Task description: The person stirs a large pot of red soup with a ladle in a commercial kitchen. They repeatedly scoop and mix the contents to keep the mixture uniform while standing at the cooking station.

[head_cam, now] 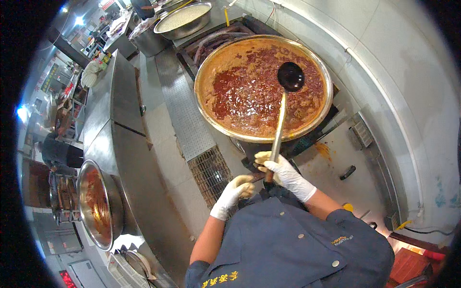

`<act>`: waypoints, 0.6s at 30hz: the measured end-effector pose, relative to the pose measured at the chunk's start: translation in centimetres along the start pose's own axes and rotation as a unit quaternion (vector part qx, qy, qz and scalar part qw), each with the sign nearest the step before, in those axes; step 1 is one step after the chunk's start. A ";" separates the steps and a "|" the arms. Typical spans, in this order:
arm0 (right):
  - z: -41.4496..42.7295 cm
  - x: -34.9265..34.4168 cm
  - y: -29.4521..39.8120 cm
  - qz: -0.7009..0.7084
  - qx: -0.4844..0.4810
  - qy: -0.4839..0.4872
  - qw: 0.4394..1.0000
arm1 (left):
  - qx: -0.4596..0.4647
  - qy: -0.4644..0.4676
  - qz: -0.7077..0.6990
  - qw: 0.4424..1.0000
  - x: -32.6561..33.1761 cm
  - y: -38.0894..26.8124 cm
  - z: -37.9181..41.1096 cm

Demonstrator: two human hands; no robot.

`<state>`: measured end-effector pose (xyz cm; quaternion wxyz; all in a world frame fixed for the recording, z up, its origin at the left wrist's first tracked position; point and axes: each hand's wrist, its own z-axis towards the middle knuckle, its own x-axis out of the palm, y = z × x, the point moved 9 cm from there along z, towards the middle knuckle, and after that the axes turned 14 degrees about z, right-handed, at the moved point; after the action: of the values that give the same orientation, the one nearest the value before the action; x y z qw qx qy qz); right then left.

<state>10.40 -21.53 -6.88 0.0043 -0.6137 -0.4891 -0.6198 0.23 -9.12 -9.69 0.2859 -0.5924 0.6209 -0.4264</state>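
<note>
A large round metal pan [263, 138] full of bubbling red-brown sauce or oil stands before me. My right hand [284, 172], in a pale glove, grips the handle of a long metal ladle [279, 133]. The dark, round bowl of the ladle lies over the sauce at the pan's right side. My left hand [236, 192], also gloved, is lower and to the left, with its fingers curled around a dark handle-like piece whose other end runs under my right hand; what it belongs to is hidden.
A steel counter [126, 158] at the left bears a sauce-stained steel basin [117, 212]. Another basin [183, 21] with pale contents stands beyond the pan. A floor grate [210, 172] lies left of me, a wall pipe [381, 93] runs at right. A person [59, 151] stands far left.
</note>
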 end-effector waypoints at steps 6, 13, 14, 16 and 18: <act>1.3 3.8 -4.8 -0.050 0.128 0.093 0.986 | -0.029 0.056 -0.184 0.981 3.0 -6.5 2.3; 1.0 1.6 -2.4 -0.264 0.085 0.119 0.953 | -0.023 -0.195 0.232 0.953 -6.3 -7.2 0.7; 0.4 -1.0 -2.6 -0.223 0.118 0.093 0.963 | -0.018 -0.218 0.300 0.928 -7.8 -8.2 0.5; -1.7 -5.8 -2.1 -0.152 0.148 0.024 0.977 | -0.010 -0.264 0.428 0.864 -10.9 -10.0 -0.6; -4.6 -11.8 -1.1 -0.139 0.135 -0.097 0.976 | 0.010 -0.290 0.565 0.773 -12.8 -12.5 -1.1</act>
<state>9.13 -30.81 -15.54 -0.0464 -0.5906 -0.6468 -0.4803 7.19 4.43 -0.20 0.6476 -0.2275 0.7272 -0.0028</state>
